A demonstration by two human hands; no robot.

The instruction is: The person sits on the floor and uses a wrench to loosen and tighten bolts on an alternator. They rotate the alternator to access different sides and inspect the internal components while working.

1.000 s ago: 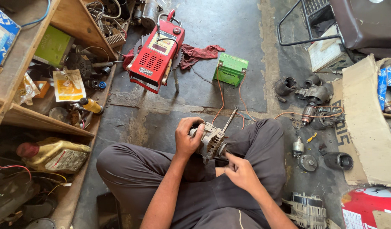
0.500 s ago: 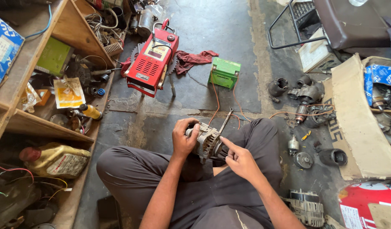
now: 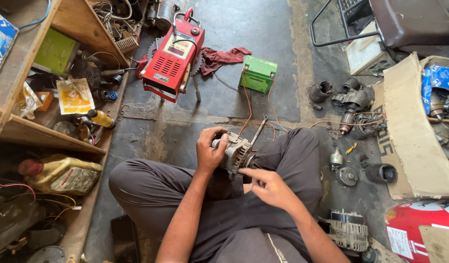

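While the left hand [image 3: 210, 152] keeps its closed grip around the upper end of the alternator [image 3: 237, 152], the right hand [image 3: 266, 185] has shifted from the unit's near side, where it worked a second ago, to a position just below and in front of the housing. Its fingers are now partly curled, with the index finger and thumb extended toward the lower edge of the alternator; whether they pinch a small part cannot be told. The alternator rests over the person's lap, between the crossed legs, tilted toward the right hand. Orange wires [image 3: 247, 104] run from it across the floor to the green battery [image 3: 258, 74], which stands beside the red charger [image 3: 173, 61]. Judged from this, work on the unit has moved to its lower face, with the grip unchanged. A second alternator [image 3: 348, 230] lies near the right knee.
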